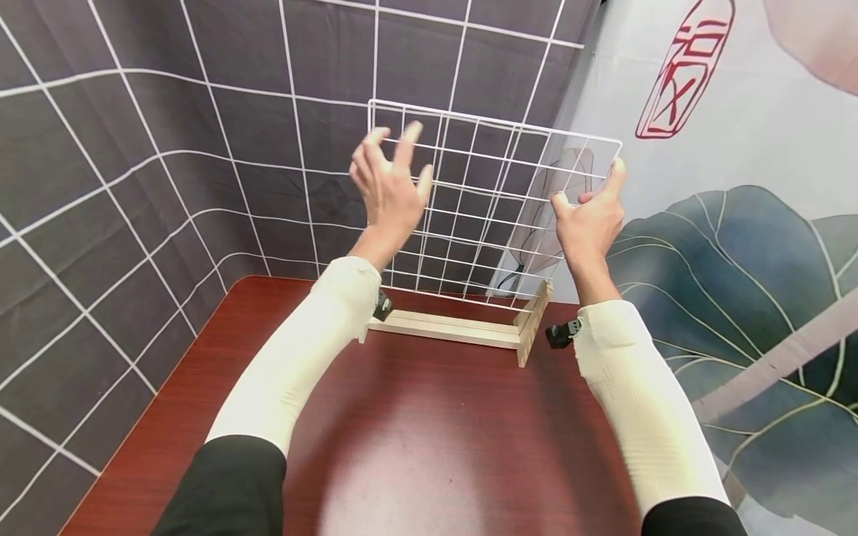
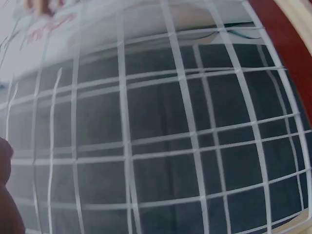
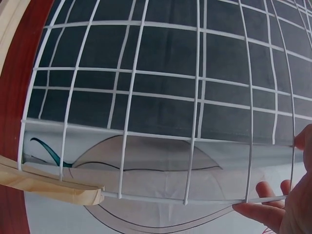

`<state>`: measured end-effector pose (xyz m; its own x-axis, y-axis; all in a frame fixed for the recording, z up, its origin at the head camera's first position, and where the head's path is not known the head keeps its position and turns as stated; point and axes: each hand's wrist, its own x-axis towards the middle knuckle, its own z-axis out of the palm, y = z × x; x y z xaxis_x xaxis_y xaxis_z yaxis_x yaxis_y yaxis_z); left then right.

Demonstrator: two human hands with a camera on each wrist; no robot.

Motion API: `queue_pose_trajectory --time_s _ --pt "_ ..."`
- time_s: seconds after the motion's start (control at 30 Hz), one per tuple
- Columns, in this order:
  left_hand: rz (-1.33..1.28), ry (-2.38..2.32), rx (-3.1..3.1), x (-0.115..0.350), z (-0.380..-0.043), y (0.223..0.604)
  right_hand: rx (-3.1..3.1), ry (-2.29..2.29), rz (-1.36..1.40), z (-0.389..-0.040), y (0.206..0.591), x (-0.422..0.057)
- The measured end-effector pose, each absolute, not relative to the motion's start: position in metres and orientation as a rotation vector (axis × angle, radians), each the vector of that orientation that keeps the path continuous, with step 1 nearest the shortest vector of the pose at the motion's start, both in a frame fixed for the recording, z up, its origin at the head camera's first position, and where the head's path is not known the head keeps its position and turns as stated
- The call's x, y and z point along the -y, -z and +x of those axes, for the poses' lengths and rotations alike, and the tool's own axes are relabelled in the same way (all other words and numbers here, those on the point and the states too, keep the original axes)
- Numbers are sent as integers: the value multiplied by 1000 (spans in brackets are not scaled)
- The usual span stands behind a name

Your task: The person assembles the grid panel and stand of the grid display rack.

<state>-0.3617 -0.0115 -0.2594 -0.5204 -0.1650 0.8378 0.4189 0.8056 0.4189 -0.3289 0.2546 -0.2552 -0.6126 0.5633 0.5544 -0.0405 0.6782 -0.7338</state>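
Note:
A white wire grid panel point(image 1: 496, 195) stands upright, slightly slanted, over a pale wooden stand point(image 1: 445, 328) on the table. My right hand point(image 1: 591, 219) grips the panel's upper right side edge, thumb in front; the right wrist view shows its fingers point(image 3: 265, 212) at the edge wire. Near the panel's upper left part, my left hand point(image 1: 392, 186) is raised with its fingers spread, holding nothing. In the right wrist view, the panel's lower corner overlaps the stand's wooden side piece point(image 3: 53, 183). My left forearm hides part of the stand's left end.
The reddish-brown table point(image 1: 415, 439) stretches toward me. Behind it hangs a dark grey cloth point(image 1: 255, 126) with white grid lines, and on the right a pale curtain point(image 1: 710, 164) with leaf patterns. Each wrist carries a small black camera point(image 1: 561, 334).

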Motion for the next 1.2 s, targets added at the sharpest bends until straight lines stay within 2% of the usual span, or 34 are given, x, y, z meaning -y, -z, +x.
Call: queue_pose_trajectory --time_s 0.23,1.2 --pt "37 1014 2135 36 -370 239 2058 -915 -405 -329 255 -257" --pt "109 1123 2316 47 -367 235 2063 -943 -362 -329 260 -256"
